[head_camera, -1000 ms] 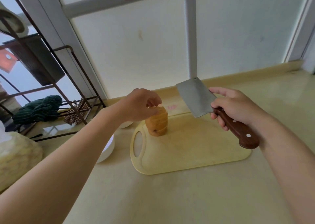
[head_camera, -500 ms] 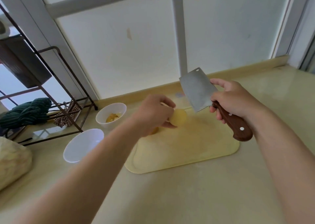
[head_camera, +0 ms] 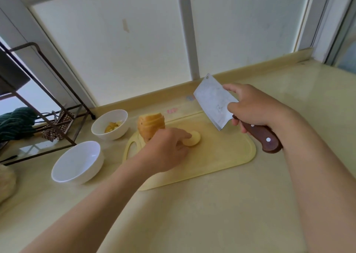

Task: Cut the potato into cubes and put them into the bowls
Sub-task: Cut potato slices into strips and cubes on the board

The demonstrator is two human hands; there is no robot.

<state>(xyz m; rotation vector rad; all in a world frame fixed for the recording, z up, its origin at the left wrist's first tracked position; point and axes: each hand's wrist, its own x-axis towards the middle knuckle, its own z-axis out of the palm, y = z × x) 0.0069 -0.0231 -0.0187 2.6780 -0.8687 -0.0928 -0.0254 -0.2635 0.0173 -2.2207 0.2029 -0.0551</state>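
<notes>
Pale counter (head_camera: 212, 214) below a frosted window (head_camera: 115, 50) carries a yellow cutting board (head_camera: 221, 156). On it a round, pale potato slice (head_camera: 195, 140) lies flat, pinched by the left hand (head_camera: 167, 148), just beside the upright sliced potato (head_camera: 150, 124). The right hand (head_camera: 254, 106) is wrapped round a raised cleaver (head_camera: 213, 100).

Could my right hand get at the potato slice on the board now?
Probably not cleanly: the right hand grips the cleaver, and the left hand holds the potato slice, covering part of it.

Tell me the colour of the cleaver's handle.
The handle is dark reddish-brown with pale rivets, clearest in the head view, held by the right hand.
</notes>
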